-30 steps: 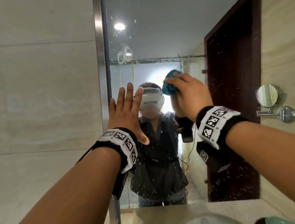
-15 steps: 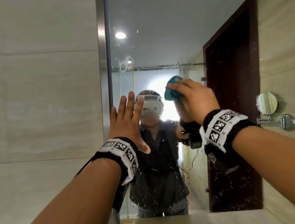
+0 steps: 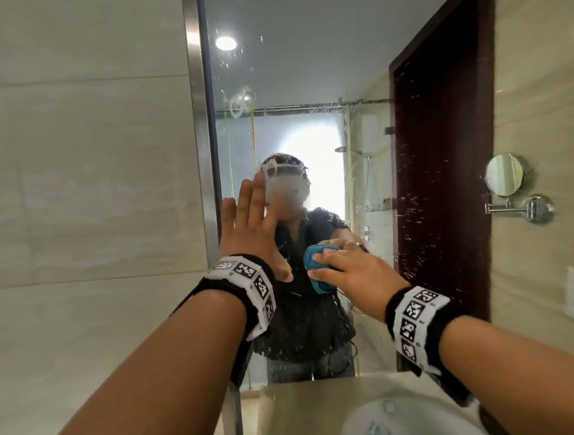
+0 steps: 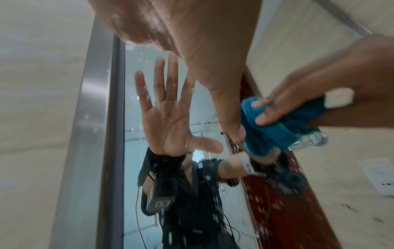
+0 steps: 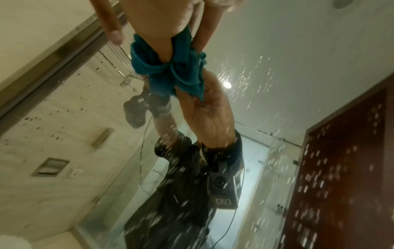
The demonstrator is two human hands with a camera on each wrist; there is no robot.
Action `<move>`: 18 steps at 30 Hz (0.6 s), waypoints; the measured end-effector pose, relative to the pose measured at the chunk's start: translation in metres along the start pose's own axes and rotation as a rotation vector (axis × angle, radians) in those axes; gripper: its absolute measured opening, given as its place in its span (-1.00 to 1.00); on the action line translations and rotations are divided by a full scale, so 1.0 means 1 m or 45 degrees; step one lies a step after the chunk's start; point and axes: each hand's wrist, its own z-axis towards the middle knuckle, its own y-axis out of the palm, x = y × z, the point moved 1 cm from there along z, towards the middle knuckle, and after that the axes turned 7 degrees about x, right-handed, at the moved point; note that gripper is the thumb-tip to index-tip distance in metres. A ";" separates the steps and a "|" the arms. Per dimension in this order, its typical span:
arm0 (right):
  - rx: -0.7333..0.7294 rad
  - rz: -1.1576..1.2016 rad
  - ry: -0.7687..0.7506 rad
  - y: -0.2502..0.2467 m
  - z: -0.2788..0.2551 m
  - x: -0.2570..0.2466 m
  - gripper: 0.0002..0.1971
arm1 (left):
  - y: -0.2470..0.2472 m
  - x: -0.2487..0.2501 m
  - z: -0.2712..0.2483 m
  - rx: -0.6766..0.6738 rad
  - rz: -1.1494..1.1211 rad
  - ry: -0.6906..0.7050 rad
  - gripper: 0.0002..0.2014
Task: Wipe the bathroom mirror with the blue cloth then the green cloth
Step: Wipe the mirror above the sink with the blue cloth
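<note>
Mirror [image 3: 302,78] wiping is at the blue-cloth stage. Right hand [image 3: 355,273] clamps the bunched blue cloth [image 3: 315,266] against mid-glass; left hand [image 3: 252,230] lies flat, fingers spread, on the glass by the frame [image 3: 199,121]. Droplets remain, notably rightward. Next: sweep that side. Sink [image 3: 398,421] bounds the lower edge.

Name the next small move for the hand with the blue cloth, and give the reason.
Probably sweep the blue cloth sideways to the right across the mirror. The right hand grips it bunched against the glass, next to the left hand, which lies flat and open on the mirror. Droplets still speckle the glass over the reflected dark door to the right.
</note>
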 end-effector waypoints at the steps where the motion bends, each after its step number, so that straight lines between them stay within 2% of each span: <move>1: -0.027 -0.026 -0.020 -0.010 0.002 0.000 -0.37 | 0.004 0.001 -0.010 -0.012 -0.014 0.019 0.39; 3: -0.038 -0.006 0.059 -0.022 0.013 0.009 -0.41 | 0.013 0.001 -0.025 -0.028 -0.019 0.049 0.39; 7: 0.316 0.204 0.413 -0.045 0.052 0.031 -0.51 | 0.027 -0.001 -0.028 -0.104 -0.024 0.072 0.40; 11: 0.437 0.222 0.453 -0.035 0.070 0.025 -0.53 | 0.040 0.000 -0.026 -0.055 0.033 0.060 0.45; 13: 0.426 0.208 0.374 -0.020 0.059 0.016 -0.54 | 0.044 0.000 -0.025 -0.051 0.013 0.052 0.47; 16: 0.251 0.156 0.043 0.015 0.029 -0.007 -0.54 | 0.047 0.000 -0.024 -0.024 -0.014 0.054 0.52; 18: 0.105 0.144 -0.151 0.040 0.009 -0.017 -0.61 | 0.048 0.000 -0.024 -0.012 -0.038 0.057 0.53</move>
